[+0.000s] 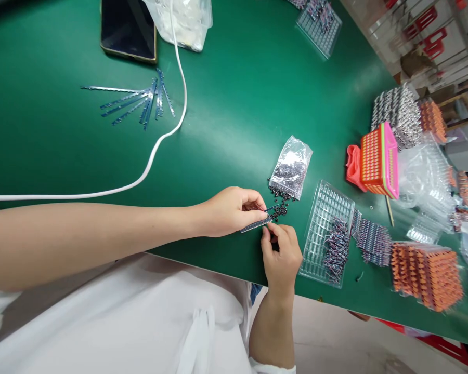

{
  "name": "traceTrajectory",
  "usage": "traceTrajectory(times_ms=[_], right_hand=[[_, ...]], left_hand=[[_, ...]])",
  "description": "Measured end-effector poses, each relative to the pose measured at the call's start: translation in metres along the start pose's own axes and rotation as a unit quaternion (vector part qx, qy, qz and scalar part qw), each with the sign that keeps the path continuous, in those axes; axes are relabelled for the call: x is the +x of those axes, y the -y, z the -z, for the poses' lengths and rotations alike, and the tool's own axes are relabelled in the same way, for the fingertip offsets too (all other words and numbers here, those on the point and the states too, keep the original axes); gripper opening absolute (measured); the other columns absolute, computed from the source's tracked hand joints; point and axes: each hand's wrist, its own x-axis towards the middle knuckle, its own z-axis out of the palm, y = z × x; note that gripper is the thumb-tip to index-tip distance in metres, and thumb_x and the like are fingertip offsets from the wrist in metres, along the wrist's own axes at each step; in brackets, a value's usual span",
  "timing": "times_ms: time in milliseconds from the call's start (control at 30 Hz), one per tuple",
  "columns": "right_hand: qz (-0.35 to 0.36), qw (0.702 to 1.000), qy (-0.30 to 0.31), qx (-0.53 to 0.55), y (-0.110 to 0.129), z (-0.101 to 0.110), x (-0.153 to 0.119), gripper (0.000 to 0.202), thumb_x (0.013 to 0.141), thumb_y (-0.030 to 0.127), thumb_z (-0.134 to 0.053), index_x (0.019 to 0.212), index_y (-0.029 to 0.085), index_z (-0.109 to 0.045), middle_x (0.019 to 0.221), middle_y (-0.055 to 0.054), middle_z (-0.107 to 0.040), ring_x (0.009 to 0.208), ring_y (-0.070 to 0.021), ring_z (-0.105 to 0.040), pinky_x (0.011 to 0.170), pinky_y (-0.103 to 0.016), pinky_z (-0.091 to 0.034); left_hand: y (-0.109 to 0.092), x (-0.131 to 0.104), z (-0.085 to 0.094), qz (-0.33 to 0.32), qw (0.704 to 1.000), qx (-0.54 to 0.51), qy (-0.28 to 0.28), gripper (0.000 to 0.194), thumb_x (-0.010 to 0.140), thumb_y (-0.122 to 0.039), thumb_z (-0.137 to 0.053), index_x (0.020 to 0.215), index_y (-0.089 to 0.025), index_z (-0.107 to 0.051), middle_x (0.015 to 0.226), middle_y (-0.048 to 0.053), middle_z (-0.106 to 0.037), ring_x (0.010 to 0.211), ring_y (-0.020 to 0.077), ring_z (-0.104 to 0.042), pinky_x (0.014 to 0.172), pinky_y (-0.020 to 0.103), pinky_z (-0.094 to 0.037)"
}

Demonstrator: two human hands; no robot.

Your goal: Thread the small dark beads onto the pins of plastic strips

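Note:
My left hand [228, 212] is closed round a thin dark strip [256, 224] with small notches along its edge, close to the table's near edge. My right hand [283, 253] is just to the right of the strip's end, thumb and fingertips pinched together; whatever they hold is too small to make out. Small dark beads [280, 210] lie in a loose pile beside the fingertips. Behind the pile rests a clear plastic bag [291, 167] of similar dark beads. A clear ribbed tray [315, 228] right of my right hand holds many small dark pieces.
A white cable [152, 156] crosses the green table [226, 114]. Blue strips [148, 98], a phone [128, 28] and a white bag [189, 26] lie at the upper left. Orange stacks [427, 275], baskets [374, 161] and another tray [320, 31] are rightward.

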Motion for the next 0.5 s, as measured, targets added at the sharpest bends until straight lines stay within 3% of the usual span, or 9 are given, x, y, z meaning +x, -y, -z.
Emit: traceTrajectory(times_ms=[300,400,500], right_hand=[[0.001,0.999,0.016,-0.029,0.0001,-0.0047,0.0033,0.013,0.095,0.017,-0.054,0.099,0.020,-0.066,0.087,-0.004,-0.064,0.074,-0.0126,-0.060,0.068,-0.026,-0.051],[-0.023,0.999,0.012,-0.032,0.0031,-0.0041,0.0050,0.012,0.094,0.018,-0.055,0.092,0.020,-0.067,0.082,-0.002,-0.062,0.066,-0.0109,-0.055,0.065,-0.025,-0.048],[-0.086,0.996,0.001,0.032,0.0073,0.0013,0.0049,0.011,0.092,0.020,-0.057,0.085,0.020,-0.066,0.078,0.000,-0.060,0.062,-0.0099,-0.052,0.060,-0.024,-0.045]], left_hand=[[0.0009,0.0007,-0.0002,-0.003,1.000,0.003,0.001,0.019,0.085,-0.035,-0.061,0.086,-0.017,-0.067,0.079,0.002,-0.071,0.072,0.0165,-0.062,0.065,0.026,-0.047],[0.0000,0.0005,-0.0002,-0.001,1.000,0.004,-0.001,0.019,0.085,-0.035,-0.061,0.085,-0.016,-0.067,0.077,0.001,-0.070,0.071,0.0160,-0.061,0.064,0.026,-0.047],[-0.0011,-0.0005,-0.0007,0.001,1.000,0.009,0.003,0.020,0.085,-0.035,-0.061,0.085,-0.016,-0.067,0.076,0.001,-0.069,0.071,0.0159,-0.061,0.064,0.025,-0.046]])
